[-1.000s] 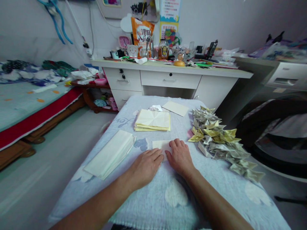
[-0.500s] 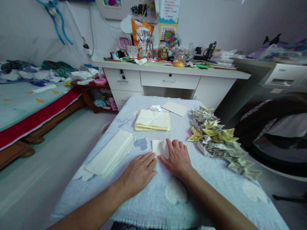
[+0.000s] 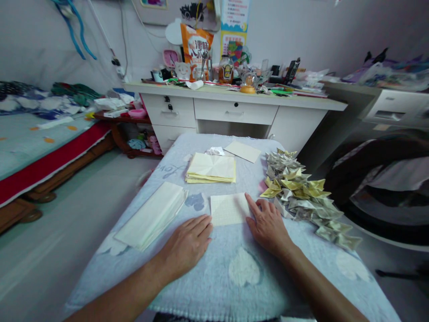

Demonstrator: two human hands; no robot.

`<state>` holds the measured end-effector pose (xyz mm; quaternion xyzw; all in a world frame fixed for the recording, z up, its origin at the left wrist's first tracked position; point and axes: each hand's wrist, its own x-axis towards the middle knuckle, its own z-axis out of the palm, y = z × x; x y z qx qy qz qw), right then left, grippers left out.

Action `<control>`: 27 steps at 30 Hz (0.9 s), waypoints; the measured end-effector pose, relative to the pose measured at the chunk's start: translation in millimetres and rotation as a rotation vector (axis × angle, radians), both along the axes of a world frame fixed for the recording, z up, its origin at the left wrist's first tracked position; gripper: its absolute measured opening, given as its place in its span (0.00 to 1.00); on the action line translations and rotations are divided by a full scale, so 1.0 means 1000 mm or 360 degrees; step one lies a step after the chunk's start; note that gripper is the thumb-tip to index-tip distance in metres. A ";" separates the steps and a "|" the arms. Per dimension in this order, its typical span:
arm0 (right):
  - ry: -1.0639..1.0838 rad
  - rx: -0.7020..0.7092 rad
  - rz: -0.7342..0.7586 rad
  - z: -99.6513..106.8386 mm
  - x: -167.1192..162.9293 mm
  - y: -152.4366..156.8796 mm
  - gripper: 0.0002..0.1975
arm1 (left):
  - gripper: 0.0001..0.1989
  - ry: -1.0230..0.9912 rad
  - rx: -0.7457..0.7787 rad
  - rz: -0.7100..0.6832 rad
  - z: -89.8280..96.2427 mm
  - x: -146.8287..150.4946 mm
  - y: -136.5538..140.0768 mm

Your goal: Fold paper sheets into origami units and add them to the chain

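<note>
Paper (image 3: 229,210) is lying flat on cloth (image 3: 204,286) while the left hand (image 3: 187,243) and right hand (image 3: 268,223), fingers extended, gripping nothing, are probably steadying its edges.

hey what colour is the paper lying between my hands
The paper is creamy off-white, seen best in the head view.

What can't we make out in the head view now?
All in the head view:
- Left hand's palm: hidden by the hand's back.
- Underside of the small paper sheet: face down on the cloth.
- Wall poster: fine print too small.
- Washing machine: cut off by right edge.
</note>
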<state>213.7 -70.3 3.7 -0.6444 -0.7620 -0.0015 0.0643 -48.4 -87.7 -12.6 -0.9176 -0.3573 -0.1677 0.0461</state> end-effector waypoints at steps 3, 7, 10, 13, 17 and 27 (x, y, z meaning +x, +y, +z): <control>0.0043 0.0020 0.0013 -0.004 0.004 0.000 0.33 | 0.14 -0.0016 -0.0048 -0.0002 0.002 -0.001 0.001; 0.0111 0.0010 0.0063 -0.006 0.008 0.000 0.32 | 0.10 -0.0013 -0.0259 0.0071 0.016 0.001 0.005; 0.0163 -0.0009 0.0061 0.003 0.009 0.001 0.32 | 0.06 0.0077 -0.0471 0.0207 0.034 0.011 0.012; 0.0192 0.0005 0.0108 0.016 0.004 0.003 0.27 | 0.12 0.0036 -0.0415 0.0280 0.046 0.026 0.019; 0.0232 -0.0100 0.0520 0.023 -0.007 0.011 0.34 | 0.18 0.0056 -0.0398 0.0147 0.047 0.047 0.026; 0.0355 -0.0148 0.0702 0.003 -0.008 0.022 0.33 | 0.06 0.0268 -0.0192 0.0217 0.023 0.050 0.029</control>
